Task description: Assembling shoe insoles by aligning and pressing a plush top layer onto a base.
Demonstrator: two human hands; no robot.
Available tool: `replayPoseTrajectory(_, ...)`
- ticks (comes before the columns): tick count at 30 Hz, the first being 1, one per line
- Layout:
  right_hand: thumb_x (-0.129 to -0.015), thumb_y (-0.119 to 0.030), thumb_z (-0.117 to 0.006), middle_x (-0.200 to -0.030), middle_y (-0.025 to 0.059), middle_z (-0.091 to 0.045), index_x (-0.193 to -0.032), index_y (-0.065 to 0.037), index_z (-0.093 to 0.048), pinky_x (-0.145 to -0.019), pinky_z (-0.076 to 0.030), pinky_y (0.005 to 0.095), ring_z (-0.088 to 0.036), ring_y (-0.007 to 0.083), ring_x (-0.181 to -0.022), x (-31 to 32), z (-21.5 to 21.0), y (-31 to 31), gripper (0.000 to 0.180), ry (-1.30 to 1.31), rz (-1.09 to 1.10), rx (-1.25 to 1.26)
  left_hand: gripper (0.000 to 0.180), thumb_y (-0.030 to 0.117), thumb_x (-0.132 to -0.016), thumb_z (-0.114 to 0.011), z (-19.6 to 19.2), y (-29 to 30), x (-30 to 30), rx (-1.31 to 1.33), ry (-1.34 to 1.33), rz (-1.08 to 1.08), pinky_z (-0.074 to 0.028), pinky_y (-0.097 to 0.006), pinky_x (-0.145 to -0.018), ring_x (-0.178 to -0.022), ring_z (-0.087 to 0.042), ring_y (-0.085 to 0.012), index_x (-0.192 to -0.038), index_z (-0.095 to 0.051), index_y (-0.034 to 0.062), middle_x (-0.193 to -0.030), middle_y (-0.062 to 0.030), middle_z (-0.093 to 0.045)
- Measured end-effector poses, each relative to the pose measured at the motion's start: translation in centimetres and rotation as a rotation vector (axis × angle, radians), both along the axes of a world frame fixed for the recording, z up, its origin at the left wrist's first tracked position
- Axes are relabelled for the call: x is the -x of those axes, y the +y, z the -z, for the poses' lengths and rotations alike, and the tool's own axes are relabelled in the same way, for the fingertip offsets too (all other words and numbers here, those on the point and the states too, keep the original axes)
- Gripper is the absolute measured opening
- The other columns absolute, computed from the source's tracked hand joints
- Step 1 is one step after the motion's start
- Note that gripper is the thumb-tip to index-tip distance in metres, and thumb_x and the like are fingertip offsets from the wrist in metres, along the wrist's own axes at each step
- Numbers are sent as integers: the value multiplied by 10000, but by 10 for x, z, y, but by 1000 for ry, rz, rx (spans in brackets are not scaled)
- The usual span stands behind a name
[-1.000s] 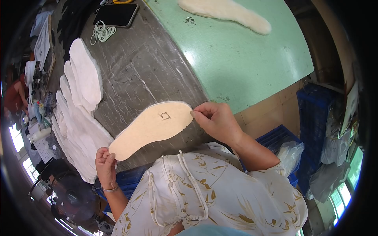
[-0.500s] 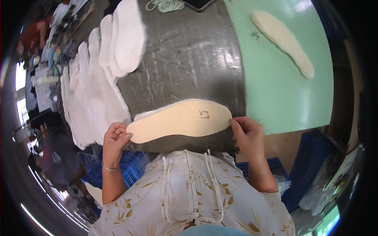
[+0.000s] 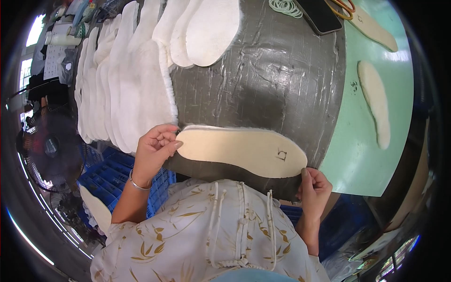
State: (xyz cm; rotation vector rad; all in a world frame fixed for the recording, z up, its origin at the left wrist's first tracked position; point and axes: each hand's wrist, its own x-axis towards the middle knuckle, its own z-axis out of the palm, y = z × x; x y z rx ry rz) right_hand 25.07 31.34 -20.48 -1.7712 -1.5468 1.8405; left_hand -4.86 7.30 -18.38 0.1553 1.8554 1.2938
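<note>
Cream insole (image 3: 235, 148) held at both ends

The insole is over the dark table cover (image 3: 272, 89), near its front edge. The left hand (image 3: 157, 146) pinches its narrower end, the right hand (image 3: 314, 189) its wider end. At the left, white fluffy pieces (image 3: 148, 89) overlap in a row; at the right, two more insoles (image 3: 374, 103) lie on a green surface (image 3: 354, 164).

2 hands (image 3: 157, 150) (image 3: 314, 189) — 2 insoles (image 3: 375, 105) (image 3: 374, 31) on green surface (image 3: 364, 171) — 1 phone (image 3: 320, 17)
</note>
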Motion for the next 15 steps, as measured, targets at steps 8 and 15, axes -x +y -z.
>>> replayPoseTrajectory(8,-942,-126,-673,-576,-19,-562,-932,25,-688,-396,-347,181,-454,19,-435,2,-3,0,152,-19,7,-4,425,-44,-867,-680,9,5,0,0,122,122,-386,-161,-604,-662,-436,1,-1284,-614,2,-885,31,-563)
replayPoseTrajectory(15,-947,-125,-661,-559,-9,-561,-931,28,-682,-394,-333,181,-448,25,-416,3,-3,0,155,-10,1,4,392,-33,-887,-642,8,13,2,100,243,257,-389,-173,-622,-688,-447,-29,-1278,-617,-11,-928,12,-515)
